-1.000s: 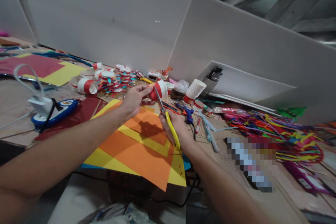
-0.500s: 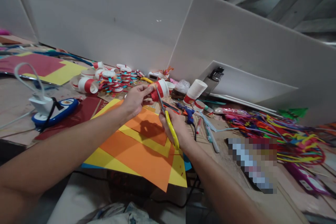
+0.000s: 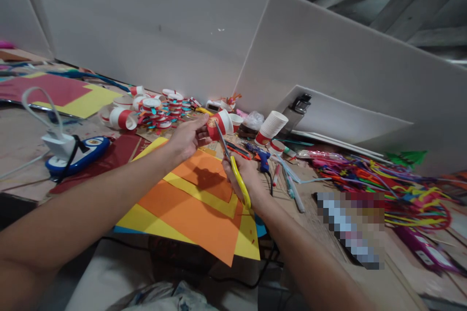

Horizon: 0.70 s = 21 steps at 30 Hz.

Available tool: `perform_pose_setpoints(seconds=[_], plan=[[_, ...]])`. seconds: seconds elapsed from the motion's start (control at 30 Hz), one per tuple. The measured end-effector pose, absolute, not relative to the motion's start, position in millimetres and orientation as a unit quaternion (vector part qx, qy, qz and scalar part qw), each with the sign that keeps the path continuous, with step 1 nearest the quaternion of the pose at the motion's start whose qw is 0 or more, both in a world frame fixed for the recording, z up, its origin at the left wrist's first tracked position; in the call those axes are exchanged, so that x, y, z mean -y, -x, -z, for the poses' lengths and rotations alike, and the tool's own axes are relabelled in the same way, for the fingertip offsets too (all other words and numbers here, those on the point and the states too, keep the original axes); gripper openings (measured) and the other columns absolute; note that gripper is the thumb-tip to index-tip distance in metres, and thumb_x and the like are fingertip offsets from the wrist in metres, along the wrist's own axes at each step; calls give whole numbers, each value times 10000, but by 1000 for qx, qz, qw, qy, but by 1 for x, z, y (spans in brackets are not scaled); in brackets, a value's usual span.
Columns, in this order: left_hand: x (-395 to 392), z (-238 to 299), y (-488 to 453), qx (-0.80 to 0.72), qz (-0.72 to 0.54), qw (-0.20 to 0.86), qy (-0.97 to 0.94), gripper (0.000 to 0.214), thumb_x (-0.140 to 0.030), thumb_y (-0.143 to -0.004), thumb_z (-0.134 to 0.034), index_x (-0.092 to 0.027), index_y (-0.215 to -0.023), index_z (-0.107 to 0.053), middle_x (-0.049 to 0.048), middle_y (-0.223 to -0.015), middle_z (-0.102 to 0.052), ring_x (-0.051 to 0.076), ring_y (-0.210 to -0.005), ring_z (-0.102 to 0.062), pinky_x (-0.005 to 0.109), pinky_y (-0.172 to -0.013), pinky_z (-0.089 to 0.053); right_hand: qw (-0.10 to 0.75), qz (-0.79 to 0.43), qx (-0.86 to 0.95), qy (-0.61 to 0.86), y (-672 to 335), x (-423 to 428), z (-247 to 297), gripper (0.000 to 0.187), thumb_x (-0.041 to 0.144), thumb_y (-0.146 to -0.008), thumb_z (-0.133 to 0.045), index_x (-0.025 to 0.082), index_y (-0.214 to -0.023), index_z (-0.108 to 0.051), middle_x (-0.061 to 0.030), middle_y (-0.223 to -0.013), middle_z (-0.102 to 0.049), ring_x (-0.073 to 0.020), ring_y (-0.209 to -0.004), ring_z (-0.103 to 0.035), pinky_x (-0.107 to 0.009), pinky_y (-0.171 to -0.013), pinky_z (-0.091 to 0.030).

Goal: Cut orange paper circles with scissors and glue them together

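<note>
My left hand (image 3: 188,137) pinches a red and white paper cup (image 3: 220,123) held on its side above the table. My right hand (image 3: 243,173) grips yellow-handled scissors (image 3: 233,169), whose blades point up and reach the cup's side. Under both hands lie overlapping orange and yellow paper sheets (image 3: 193,204).
Cut red and white cup rings (image 3: 146,109) are heaped at the back left, a stack of paper cups (image 3: 270,126) and a blue glue gun (image 3: 260,155) to the right. Colourful pipe cleaners (image 3: 386,180) fill the right side. A blue device with a white plug (image 3: 69,150) sits left. White panels wall the back.
The cup has turned slightly in my left hand and the scissor blades have shifted along its side. Both arms stay in nearly the same place.
</note>
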<state>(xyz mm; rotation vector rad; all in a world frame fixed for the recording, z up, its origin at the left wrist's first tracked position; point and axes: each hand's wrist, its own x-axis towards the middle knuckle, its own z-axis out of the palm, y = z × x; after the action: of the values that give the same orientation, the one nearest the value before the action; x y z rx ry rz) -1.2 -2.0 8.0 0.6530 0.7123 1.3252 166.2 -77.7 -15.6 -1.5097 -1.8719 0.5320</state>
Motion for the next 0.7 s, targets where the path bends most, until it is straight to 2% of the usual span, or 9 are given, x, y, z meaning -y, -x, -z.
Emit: perform_pose_setpoints(seconds=[0.13, 0.27, 0.43, 0.6, 0.7], plan=[[2, -9, 3, -318, -602, 668, -300, 127, -142, -825, -703, -134, -738, -612, -15, -628, -633, 63, -476, -560, 161, -432, -469, 326, -178, 735, 568, -166, 78, 13, 127, 289, -842, -507, 208, -777, -581, 8, -622, -558, -136, -586, -514, -227, -549, -376], [6, -9, 0, -301, -602, 652, -349, 202, -175, -798, -747, -134, -674, -593, -21, -598, -612, 64, -458, -528, 183, -447, -488, 323, -165, 750, 553, -168, 77, 11, 122, 302, -851, -511, 199, -815, -566, 11, -672, -584, -128, -608, -528, -225, -586, -386], [9, -9, -2, -299, -603, 641, -369, 223, -231, -746, -803, -128, -696, -611, -6, -650, -641, 78, -493, -555, 204, -461, -500, 336, -171, 738, 559, -168, 78, 12, 134, 304, -862, -493, 203, -788, -542, 20, -620, -556, -127, -580, -519, -219, -563, -382], [7, -6, 0, -295, -606, 634, -380, 236, -225, -720, -811, -133, -687, -596, -8, -657, -641, 84, -506, -565, 215, -478, -513, 349, -198, 725, 560, -166, 82, 12, 119, 274, -847, -481, 204, -798, -563, 26, -572, -533, -128, -550, -515, -216, -539, -381], [5, -5, 2, -291, -605, 647, -360, 224, -262, -750, -785, -138, -722, -600, -3, -660, -647, 86, -494, -558, 219, -472, -510, 353, -205, 719, 562, -164, 82, 13, 104, 257, -830, -484, 209, -782, -562, 28, -563, -523, -128, -541, -510, -216, -529, -374]])
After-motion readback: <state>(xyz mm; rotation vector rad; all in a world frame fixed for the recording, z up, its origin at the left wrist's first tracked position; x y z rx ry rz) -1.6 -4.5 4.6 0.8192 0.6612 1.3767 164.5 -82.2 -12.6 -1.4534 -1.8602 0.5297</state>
